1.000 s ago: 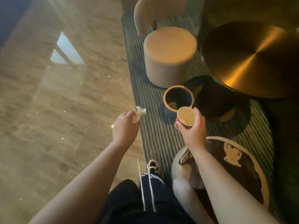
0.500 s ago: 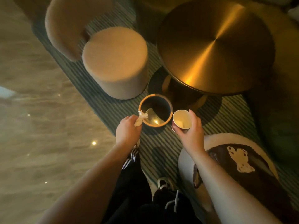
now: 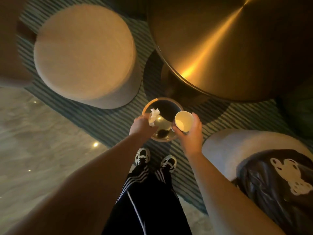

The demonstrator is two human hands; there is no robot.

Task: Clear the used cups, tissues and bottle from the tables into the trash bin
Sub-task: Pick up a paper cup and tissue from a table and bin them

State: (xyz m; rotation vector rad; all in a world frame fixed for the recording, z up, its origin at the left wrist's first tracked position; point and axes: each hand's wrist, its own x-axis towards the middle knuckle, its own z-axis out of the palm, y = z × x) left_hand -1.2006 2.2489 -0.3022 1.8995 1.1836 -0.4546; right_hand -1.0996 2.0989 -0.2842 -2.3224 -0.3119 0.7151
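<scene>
A small round trash bin (image 3: 166, 100) with a gold rim stands on the striped carpet just in front of my feet. My left hand (image 3: 141, 126) is closed on a crumpled white tissue (image 3: 153, 116) and holds it over the bin's left side. My right hand (image 3: 190, 134) grips an empty paper cup (image 3: 183, 121), upright, at the bin's right rim. Something dark lies at the bottom of the bin.
A round beige stool (image 3: 84, 55) stands to the far left of the bin. A brass round table (image 3: 237, 44) is at the far right. A second stool (image 3: 225, 146) with a dark printed bag (image 3: 279, 180) on it is on my right. Polished stone floor (image 3: 33, 141) lies left.
I have stepped up to the bin; it now lies directly under my hands. The tissue has moved from beside the bin's rim to over its opening, and the cup has reached the rim.
</scene>
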